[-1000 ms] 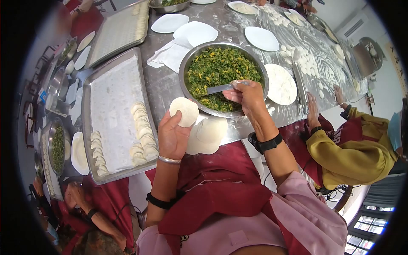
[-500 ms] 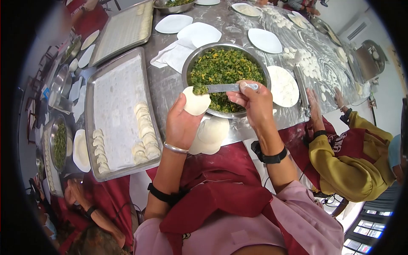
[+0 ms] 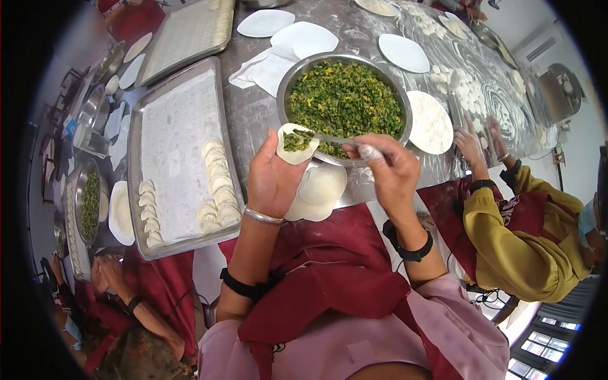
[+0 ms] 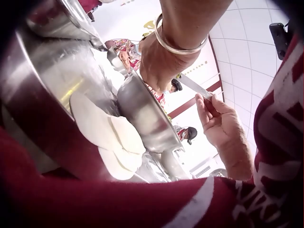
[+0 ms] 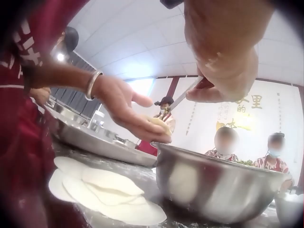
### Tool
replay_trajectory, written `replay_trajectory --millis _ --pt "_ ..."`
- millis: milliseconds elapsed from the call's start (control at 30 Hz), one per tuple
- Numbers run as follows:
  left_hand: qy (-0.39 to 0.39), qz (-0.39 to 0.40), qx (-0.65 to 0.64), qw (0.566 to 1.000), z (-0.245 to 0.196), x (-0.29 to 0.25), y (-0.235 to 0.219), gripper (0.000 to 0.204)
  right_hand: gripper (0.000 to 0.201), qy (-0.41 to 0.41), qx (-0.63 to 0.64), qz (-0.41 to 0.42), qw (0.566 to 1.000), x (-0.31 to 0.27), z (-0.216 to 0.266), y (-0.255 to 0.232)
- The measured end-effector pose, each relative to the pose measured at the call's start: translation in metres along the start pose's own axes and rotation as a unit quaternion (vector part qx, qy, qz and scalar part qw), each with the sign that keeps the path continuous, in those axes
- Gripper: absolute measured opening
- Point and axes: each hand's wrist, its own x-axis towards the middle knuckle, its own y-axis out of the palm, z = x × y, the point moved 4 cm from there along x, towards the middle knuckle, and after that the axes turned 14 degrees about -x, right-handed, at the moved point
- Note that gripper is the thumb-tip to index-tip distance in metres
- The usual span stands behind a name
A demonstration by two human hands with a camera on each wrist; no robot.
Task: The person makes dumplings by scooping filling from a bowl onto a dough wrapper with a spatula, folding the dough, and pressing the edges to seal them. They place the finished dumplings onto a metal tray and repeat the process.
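Observation:
The left hand (image 3: 273,183) lies palm up with a round dough wrapper (image 3: 297,144) resting on its fingers; in the right wrist view that hand (image 5: 121,102) is nearly flat. Green chopped filling (image 3: 295,141) sits on the wrapper. Pinched in the right hand (image 3: 389,168) is a flat metal spatula (image 3: 332,138), its tip on the filling. The right hand (image 4: 222,126) also shows in the left wrist view. Behind both hands stands a steel bowl (image 3: 408,114) of green and yellow filling. Several wrappers (image 3: 320,190) lie stacked at the table edge, below the bowl.
On the left, a lined tray (image 3: 177,126) holds folded dumplings (image 3: 218,174). White plates (image 3: 404,53) and a cloth (image 3: 263,71) lie beyond. A floury plate (image 3: 430,123) is right of the bowl. Another person's hands (image 3: 470,147) work at the right.
The right hand brought the spatula from the bowl to the wrapper, and filling now lies spread there. The left hand moved slightly right, and its wrapper came up beside the bowl.

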Motion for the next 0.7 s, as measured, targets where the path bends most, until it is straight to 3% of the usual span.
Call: replay_trajectory --millis 100,333,700 --pt "-0.001 0.0 0.006 1.0 0.002 -0.004 0.004 0.048 0.018 0.137 0.173 -0.026 0.975 0.003 0.002 0.0" --pt "-0.005 -0.012 0.022 1.0 0.007 -0.011 0.004 0.047 0.016 0.261 0.2 -0.026 0.944 0.008 -0.027 0.009" --pt "0.007 -0.019 0.053 0.998 0.009 -0.013 -0.004 0.045 0.016 0.245 0.227 -0.034 0.942 0.011 -0.016 0.005"
